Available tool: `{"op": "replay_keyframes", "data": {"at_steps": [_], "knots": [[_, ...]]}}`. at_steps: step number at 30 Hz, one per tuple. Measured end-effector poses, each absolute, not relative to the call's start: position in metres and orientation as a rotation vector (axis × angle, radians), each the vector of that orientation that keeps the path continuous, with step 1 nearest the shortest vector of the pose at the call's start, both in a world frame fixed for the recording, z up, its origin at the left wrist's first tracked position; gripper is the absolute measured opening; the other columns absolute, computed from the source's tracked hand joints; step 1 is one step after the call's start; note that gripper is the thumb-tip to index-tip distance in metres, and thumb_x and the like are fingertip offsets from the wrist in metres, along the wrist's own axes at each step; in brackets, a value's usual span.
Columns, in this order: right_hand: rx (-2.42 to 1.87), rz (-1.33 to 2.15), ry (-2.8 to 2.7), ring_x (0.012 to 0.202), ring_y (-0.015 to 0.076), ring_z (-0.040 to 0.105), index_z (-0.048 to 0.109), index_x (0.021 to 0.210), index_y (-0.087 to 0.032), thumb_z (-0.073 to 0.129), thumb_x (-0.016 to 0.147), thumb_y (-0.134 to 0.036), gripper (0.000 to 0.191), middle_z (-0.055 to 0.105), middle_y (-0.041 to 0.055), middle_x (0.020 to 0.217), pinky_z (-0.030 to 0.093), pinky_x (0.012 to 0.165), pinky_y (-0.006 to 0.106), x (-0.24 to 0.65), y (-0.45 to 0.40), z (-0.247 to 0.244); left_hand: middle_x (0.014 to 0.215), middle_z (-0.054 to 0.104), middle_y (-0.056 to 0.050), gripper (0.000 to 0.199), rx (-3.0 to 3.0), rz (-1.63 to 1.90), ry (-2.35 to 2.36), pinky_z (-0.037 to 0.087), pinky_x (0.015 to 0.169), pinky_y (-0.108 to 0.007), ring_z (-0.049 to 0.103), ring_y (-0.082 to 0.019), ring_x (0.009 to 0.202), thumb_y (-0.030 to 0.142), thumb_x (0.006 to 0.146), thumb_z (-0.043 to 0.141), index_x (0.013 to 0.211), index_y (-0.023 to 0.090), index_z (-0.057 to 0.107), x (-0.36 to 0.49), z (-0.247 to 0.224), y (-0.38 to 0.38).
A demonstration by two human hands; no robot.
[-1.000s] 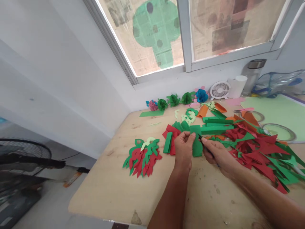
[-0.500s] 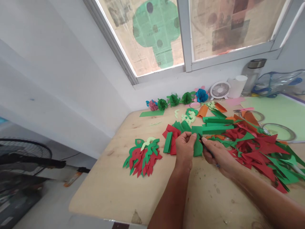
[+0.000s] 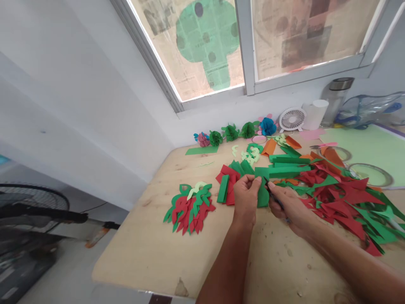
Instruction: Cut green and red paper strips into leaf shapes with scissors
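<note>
Left grip (image 3: 246, 196) pinches green paper (image 3: 262, 198), right grip (image 3: 291, 207) clasps scissors (image 3: 276, 199) (apparently) over a wooden table (image 3: 139, 249), below a window (image 3: 209, 46).

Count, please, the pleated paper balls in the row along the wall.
5. By the wall, left to right: the pink ball, the first green ball, the second green ball, the third green ball and the blue ball. Others behind could be hidden.

Green paper (image 3: 263, 198), scissors (image 3: 276, 198) — in hands (image 3: 245, 197)
</note>
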State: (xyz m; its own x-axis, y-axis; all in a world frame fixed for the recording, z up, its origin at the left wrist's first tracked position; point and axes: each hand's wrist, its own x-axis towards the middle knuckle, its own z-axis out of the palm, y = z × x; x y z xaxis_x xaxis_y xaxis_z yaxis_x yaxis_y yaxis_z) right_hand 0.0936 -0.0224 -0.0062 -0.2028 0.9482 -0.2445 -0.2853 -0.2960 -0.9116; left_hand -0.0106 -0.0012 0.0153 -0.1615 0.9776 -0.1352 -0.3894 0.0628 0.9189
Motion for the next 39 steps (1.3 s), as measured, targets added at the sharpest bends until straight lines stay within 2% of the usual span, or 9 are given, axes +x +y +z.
{"op": "replay_keyframes", "data": {"at_steps": [6,10,24,30,39], "knots": [[-1.093,1.645,-0.929,0.033,0.0044,0.019,0.037,0.044,-0.019,0.054,0.080,-0.057,0.055,0.028,-0.0074,0.036,0.010,0.036,0.022,0.0921,-0.0230,-0.0040,0.054,0.053,0.005,0.031,0.730,1.430,1.103,0.037,0.052,-0.018,0.046,-0.005,0.050,0.033,0.055,0.077,0.061,0.015,0.053,-0.0109,0.0124,0.0017],[-1.120,1.647,-0.945,0.033,0.0042,0.018,0.036,0.043,-0.019,0.054,0.079,-0.059,0.057,0.027,-0.0076,0.035,0.010,0.036,0.021,0.0925,-0.0223,-0.0013,0.054,0.053,0.005,0.029,0.797,1.405,1.107,0.037,0.052,-0.019,0.045,-0.006,0.050,0.035,0.058,0.075,0.063,0.015,0.054,-0.0128,0.0147,-0.0017],[-1.080,1.638,-0.957,0.036,0.0050,0.018,0.037,0.049,-0.020,0.056,0.078,-0.058,0.051,0.029,-0.0083,0.038,0.009,0.038,0.022,0.0938,-0.0204,-0.0050,0.054,0.051,0.005,0.020,0.835,1.361,1.083,0.033,0.053,-0.019,0.042,-0.005,0.051,0.025,0.063,0.071,0.062,0.014,0.054,-0.0142,0.0162,-0.0045],[-1.076,1.646,-0.940,0.036,0.0045,0.019,0.036,0.050,-0.020,0.057,0.077,-0.060,0.052,0.029,-0.0085,0.039,0.010,0.037,0.021,0.0946,-0.0196,-0.0034,0.053,0.048,0.005,0.025,0.831,1.316,1.108,0.029,0.049,-0.019,0.038,-0.005,0.049,0.028,0.058,0.073,0.059,0.015,0.052,-0.0134,0.0146,-0.0017],[-1.066,1.623,-0.936,0.034,0.0046,0.019,0.036,0.052,-0.020,0.058,0.076,-0.059,0.050,0.030,-0.0088,0.039,0.011,0.036,0.021,0.0939,-0.0194,-0.0063,0.052,0.048,0.005,0.028,0.828,1.308,1.113,0.029,0.049,-0.019,0.038,-0.005,0.049,0.032,0.056,0.074,0.057,0.015,0.051,-0.0117,0.0156,-0.0027]]}}
